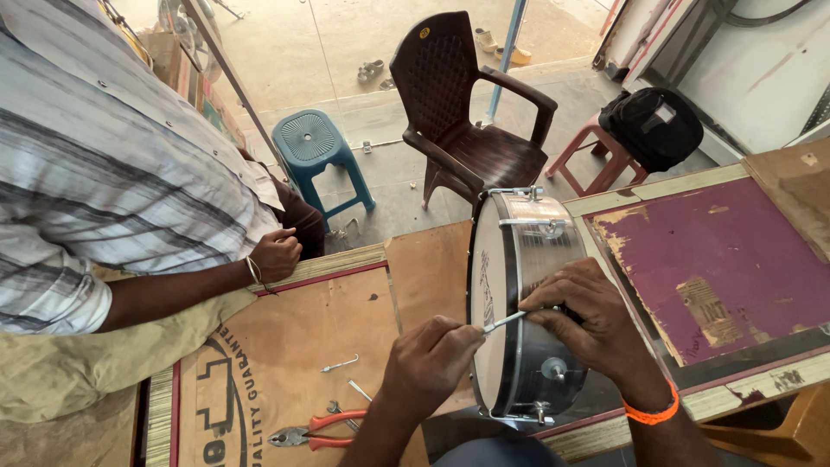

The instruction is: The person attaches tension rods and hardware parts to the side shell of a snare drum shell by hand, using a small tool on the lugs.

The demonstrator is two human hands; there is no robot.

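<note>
A shiny metal drum (529,259) with a white drumhead stands on its edge on the workbench. My right hand (588,320), with an orange band at the wrist, lies over the drum's shell and steadies it. My left hand (430,361) grips a thin metal rod (504,322) whose tip reaches the rim of the drum, next to my right fingers. Tension lugs (553,370) show on the shell below my right hand.
Red-handled pliers (311,430), a hook and small metal parts (341,365) lie on the cardboard sheet (285,346). Another person in a striped shirt (104,173) stands at the left, a hand (275,255) at the bench edge. Behind are a brown chair (467,112), a blue stool (313,147) and a black bag (653,125).
</note>
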